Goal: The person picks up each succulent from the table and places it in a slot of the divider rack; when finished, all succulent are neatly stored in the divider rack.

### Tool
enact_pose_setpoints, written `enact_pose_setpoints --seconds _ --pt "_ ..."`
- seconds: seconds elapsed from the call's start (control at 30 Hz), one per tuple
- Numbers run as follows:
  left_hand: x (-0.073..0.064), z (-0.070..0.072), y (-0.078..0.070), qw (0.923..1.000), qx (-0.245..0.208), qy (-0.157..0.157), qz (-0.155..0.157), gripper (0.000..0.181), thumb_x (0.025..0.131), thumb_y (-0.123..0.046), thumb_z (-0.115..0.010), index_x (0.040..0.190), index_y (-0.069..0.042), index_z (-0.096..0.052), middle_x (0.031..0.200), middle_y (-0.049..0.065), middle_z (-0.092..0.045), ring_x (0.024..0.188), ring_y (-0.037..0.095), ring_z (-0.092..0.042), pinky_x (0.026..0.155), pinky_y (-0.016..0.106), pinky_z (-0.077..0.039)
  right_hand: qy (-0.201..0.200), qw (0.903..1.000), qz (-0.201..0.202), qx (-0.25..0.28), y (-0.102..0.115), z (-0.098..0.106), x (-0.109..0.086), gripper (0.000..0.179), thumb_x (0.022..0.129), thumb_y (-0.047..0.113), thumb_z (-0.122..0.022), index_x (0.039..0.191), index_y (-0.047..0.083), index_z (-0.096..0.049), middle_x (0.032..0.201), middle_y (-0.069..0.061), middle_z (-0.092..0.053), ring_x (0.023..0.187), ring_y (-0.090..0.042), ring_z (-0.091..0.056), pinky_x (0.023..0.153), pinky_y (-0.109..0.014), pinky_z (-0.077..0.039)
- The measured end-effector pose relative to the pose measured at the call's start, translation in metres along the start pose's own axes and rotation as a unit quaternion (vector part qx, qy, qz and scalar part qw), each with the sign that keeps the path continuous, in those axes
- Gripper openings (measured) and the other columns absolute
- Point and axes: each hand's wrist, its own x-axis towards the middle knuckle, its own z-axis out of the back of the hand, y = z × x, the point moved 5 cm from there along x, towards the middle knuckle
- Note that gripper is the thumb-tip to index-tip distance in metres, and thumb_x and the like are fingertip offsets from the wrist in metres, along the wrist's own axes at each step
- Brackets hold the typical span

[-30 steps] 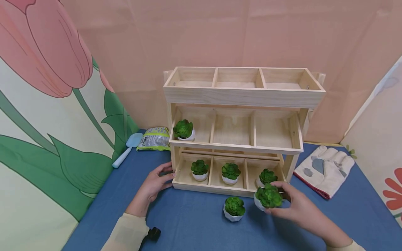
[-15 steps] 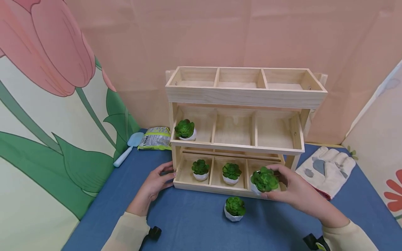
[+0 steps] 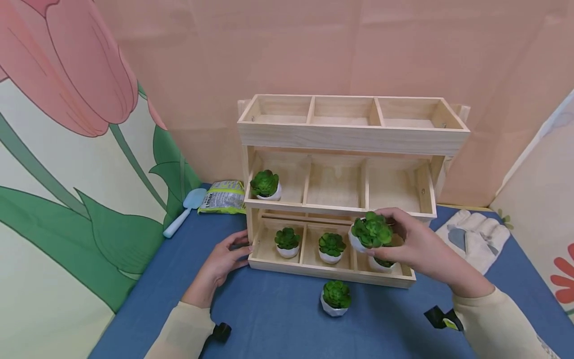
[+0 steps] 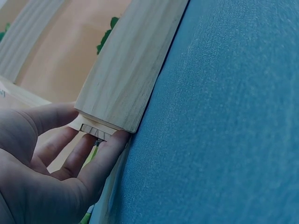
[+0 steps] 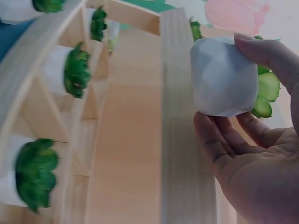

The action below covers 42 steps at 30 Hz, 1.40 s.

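Note:
My right hand [image 3: 414, 244] holds a potted succulent [image 3: 372, 230] in a white faceted pot [image 5: 224, 77], thumb and fingers on opposite sides of the pot. The pot is raised in front of the wooden shelf [image 3: 354, 137], between its middle and bottom tiers. Behind and below it, another succulent [image 3: 381, 264] stands in the bottom right compartment, partly hidden by the hand. At the left end of the bottom tier, my left hand [image 3: 224, 262] grips the corner, its thumb and fingertips at the end of the front board [image 4: 126, 70].
Potted succulents stand in the bottom left [image 3: 287, 242], bottom middle [image 3: 332, 247] and middle-tier left compartments [image 3: 265, 184]. One more succulent [image 3: 335, 298] sits on the blue cloth in front. A soil bag [image 3: 222, 197] and trowel [image 3: 185, 212] lie left, gloves [image 3: 473, 237] right.
My right hand has lifted the held succulent up and slightly left, from in front of the bottom tier to near the middle tier's front board. The left hand stays at the shelf's corner.

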Motion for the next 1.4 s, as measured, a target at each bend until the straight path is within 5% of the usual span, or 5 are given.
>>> enact_pose_setpoints --seconds 0.47,0.87,1.4 --pt "0.002 0.0 0.003 1.0 -0.002 -0.002 -0.002 0.062 0.102 -0.014 -0.072 0.16 -0.015 -0.05 0.152 0.022 -0.047 0.136 0.042 -0.062 0.106 0.052 -0.061 -0.008 0.9996 -0.02 -0.021 0.028 0.026 0.053 0.071 0.089 0.034 -0.089 0.146 0.014 -0.052 0.132 -0.01 -0.065 0.117 -0.028 -0.065 0.088 -0.018 -0.056" --pt "0.001 0.0 0.002 0.9999 -0.002 0.005 -0.009 0.062 0.103 -0.014 -0.072 0.16 -0.013 -0.049 0.152 0.023 -0.046 0.138 0.043 -0.059 0.105 0.053 -0.061 0.007 0.9988 -0.025 -0.042 0.033 0.025 0.088 0.078 0.089 0.042 -0.088 0.15 0.011 -0.05 0.133 -0.011 -0.063 0.115 -0.028 -0.063 0.088 -0.028 -0.057" --pt "0.002 0.002 0.003 0.9999 0.007 0.003 -0.007 0.062 0.103 -0.014 -0.072 0.16 -0.015 -0.049 0.152 0.023 -0.048 0.135 0.041 -0.063 0.107 0.054 -0.06 0.032 0.9983 -0.002 -0.048 0.041 0.008 0.122 0.074 0.091 0.031 -0.087 0.151 0.007 -0.051 0.14 -0.014 -0.061 0.12 -0.029 -0.064 0.102 -0.043 -0.057"
